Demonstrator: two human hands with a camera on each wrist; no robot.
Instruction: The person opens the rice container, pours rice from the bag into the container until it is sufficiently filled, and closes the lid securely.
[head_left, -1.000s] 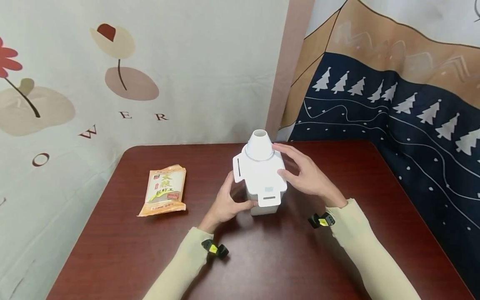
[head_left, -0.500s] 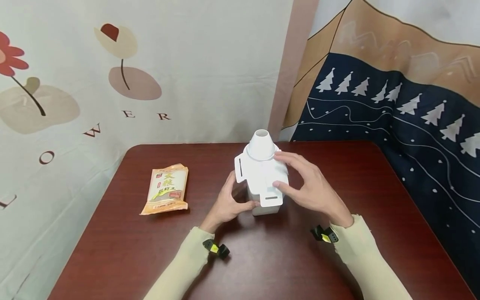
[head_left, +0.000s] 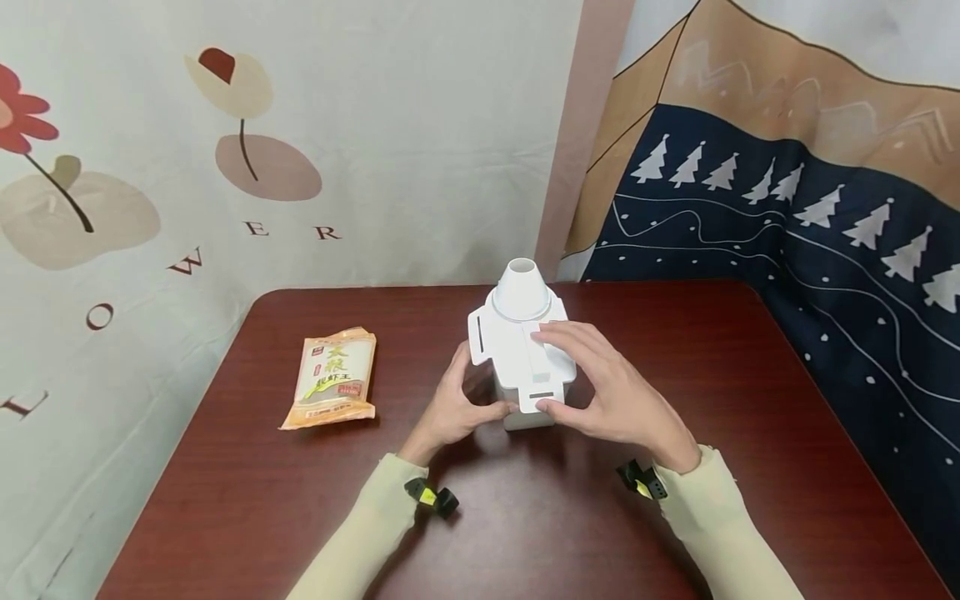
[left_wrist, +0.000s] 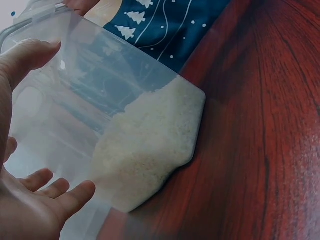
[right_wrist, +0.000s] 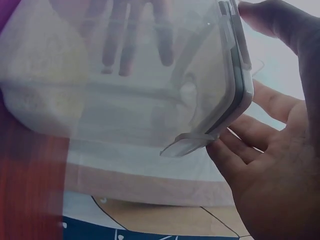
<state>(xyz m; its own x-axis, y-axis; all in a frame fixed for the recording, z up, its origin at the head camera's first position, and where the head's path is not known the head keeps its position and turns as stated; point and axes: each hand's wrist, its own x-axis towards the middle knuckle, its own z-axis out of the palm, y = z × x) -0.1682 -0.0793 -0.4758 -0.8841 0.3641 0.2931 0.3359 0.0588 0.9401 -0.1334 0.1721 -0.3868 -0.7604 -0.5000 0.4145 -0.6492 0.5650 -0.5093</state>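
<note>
A translucent rice storage container [left_wrist: 150,130] stands upright on the table, part filled with white rice. Its white lid [head_left: 513,346] carries a cone-shaped spout [head_left: 521,290], and the left and front latches stick outward. My left hand [head_left: 450,408] holds the container's left side, thumb on the front face; its fingers spread along the wall in the left wrist view. Over the lid's right front lies my right hand [head_left: 611,387], thumb at the front latch and fingers on the top. In the right wrist view, a side latch [right_wrist: 187,144] juts out beside the right fingers.
A sealed orange-and-white bag [head_left: 332,379] with printed lettering lies to the left on the dark red table [head_left: 525,533]. Behind the table hang a pale curtain [head_left: 420,150] and a navy cloth with white trees [head_left: 712,225].
My right hand has slid along the lid toward me, its thumb passing from the lid's right edge to the front latch. The left hand keeps its place on the container.
</note>
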